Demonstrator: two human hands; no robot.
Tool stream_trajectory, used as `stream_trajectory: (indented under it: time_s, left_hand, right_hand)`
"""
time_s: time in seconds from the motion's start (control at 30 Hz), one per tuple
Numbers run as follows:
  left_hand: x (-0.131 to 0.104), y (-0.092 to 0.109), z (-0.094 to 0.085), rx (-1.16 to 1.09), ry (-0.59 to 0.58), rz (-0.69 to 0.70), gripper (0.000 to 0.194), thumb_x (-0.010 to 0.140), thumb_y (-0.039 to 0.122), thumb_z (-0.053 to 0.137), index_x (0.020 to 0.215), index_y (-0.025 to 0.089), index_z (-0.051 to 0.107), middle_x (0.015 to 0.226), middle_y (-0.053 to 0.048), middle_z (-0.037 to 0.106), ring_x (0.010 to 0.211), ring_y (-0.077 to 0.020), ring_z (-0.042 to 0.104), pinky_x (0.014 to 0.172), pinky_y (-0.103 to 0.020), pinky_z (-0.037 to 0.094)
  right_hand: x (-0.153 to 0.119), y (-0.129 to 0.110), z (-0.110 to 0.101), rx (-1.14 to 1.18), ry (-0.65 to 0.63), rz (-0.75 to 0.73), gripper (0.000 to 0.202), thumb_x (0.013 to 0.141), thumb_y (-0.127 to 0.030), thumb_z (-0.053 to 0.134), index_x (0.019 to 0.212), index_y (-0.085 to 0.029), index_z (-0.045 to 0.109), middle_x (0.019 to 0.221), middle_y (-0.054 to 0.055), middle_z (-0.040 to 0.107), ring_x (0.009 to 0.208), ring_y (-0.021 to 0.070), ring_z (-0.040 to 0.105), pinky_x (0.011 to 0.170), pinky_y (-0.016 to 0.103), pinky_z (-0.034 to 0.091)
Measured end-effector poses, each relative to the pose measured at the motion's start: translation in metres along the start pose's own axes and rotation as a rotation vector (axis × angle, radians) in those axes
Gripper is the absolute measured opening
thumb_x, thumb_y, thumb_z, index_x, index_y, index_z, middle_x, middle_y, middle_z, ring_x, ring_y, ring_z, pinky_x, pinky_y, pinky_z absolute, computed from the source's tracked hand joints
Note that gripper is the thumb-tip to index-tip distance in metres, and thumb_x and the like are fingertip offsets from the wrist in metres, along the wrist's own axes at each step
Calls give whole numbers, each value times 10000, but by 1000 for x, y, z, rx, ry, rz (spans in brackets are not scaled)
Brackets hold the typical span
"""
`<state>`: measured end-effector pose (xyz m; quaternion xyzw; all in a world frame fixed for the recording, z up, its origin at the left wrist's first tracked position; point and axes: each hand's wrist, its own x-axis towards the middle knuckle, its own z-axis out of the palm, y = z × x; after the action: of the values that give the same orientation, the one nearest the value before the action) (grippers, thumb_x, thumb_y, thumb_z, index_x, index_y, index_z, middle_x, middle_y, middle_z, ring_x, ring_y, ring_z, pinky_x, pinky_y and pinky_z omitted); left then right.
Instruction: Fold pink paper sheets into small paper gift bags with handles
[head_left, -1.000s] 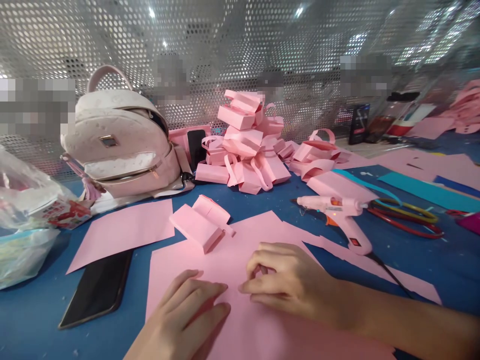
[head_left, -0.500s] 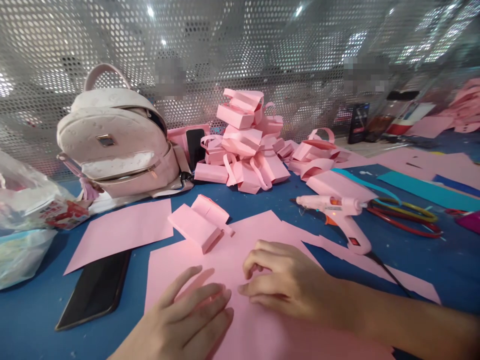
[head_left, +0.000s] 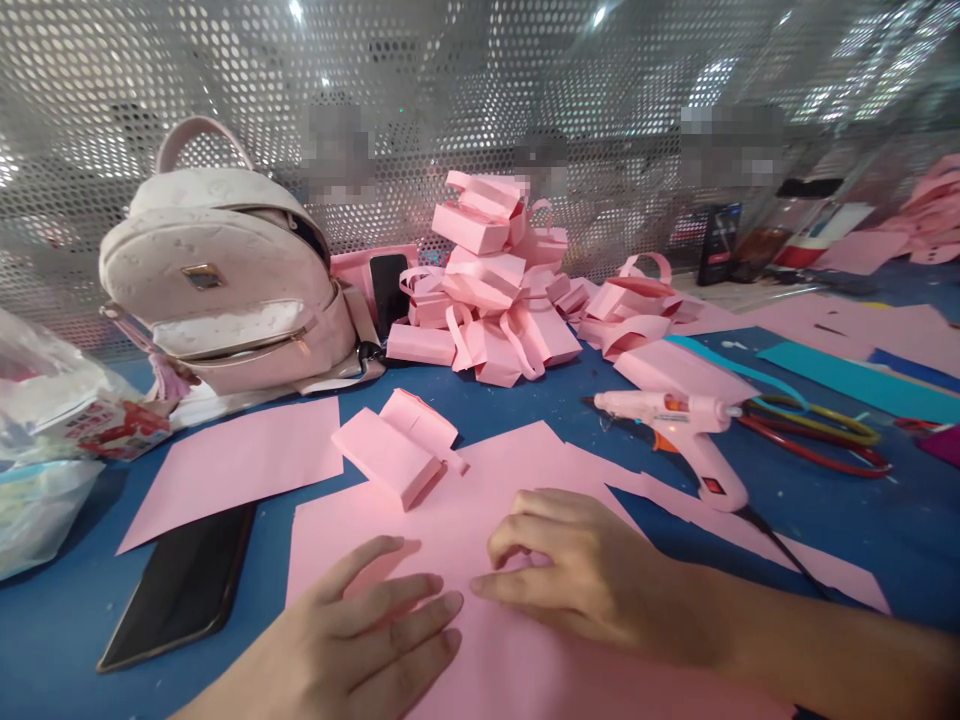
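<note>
A large pink paper sheet [head_left: 510, 640] lies on the table in front of me. My left hand [head_left: 375, 620] rests over its left part, fingers stretched out and slightly spread, with no object visible in it. My right hand [head_left: 570, 570] lies on the same sheet with loosely bent fingers. There is a gap between the bent fingers, and no held object shows. The fingertips of both hands point at each other, a small space apart. At the sheet's far edge sits a folded pink paper box [head_left: 390, 455] with an open flap beside it.
A pink glue gun [head_left: 675, 425] lies at right beside coloured strips. Behind are piled pink paper bags [head_left: 487, 280] and a pale backpack [head_left: 225, 270]. At left are a smaller pink sheet [head_left: 247, 460], a dark phone [head_left: 184, 590] and plastic bags [head_left: 45, 500].
Both hands have shifted only slightly, the left a little toward the left and the right nearly in place. The view has moved a touch; the objects on the table lie as before.
</note>
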<state>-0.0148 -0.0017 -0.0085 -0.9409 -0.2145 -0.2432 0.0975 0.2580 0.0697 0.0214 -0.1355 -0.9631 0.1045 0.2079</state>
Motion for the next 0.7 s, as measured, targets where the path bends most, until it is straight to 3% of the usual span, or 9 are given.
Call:
stream_trajectory:
  time_s: [0.27,0.4,0.53,0.6,0.7]
  left_hand:
    - [5,0,-7,-20,40,-17,305,1016,124,429,1156,154,697,1094,-47,772,1179,-195,654,1214,-490,313]
    - [5,2,-14,-31,60,-93,253,988,125,501,1158,138,688,896,-30,788,1087,-178,698,1194,-447,362]
    - [5,6,-14,-50,118,-160,271,988,120,468,1141,148,690,732,-24,751,968,-177,732,1155,-478,411]
    - [9,10,-15,-25,118,-163,256,981,122,483,1109,155,702,757,-18,749,951,-174,731,1173,-489,380]
    - [17,18,-18,62,10,-118,244,938,108,550,1129,143,698,874,-29,750,1050,-202,702,1197,-461,341]
  right_hand:
    - [0,1,0,38,-41,22,229,1033,-260,489,1105,-239,706,983,32,659,811,150,504,705,302,363]
    - [0,0,0,45,-47,41,235,1034,-268,487,1065,-247,719,985,31,652,815,152,507,707,307,346]
    - [1,0,-1,25,-59,44,255,1036,-270,480,1043,-248,733,985,34,655,816,156,506,702,310,339]
    - [2,1,-3,10,-56,36,256,1031,-289,492,1021,-264,747,965,28,650,813,153,503,686,306,335]
    - [2,3,-5,7,-59,17,230,1013,-307,535,1015,-278,764,946,27,641,807,147,509,679,296,344]
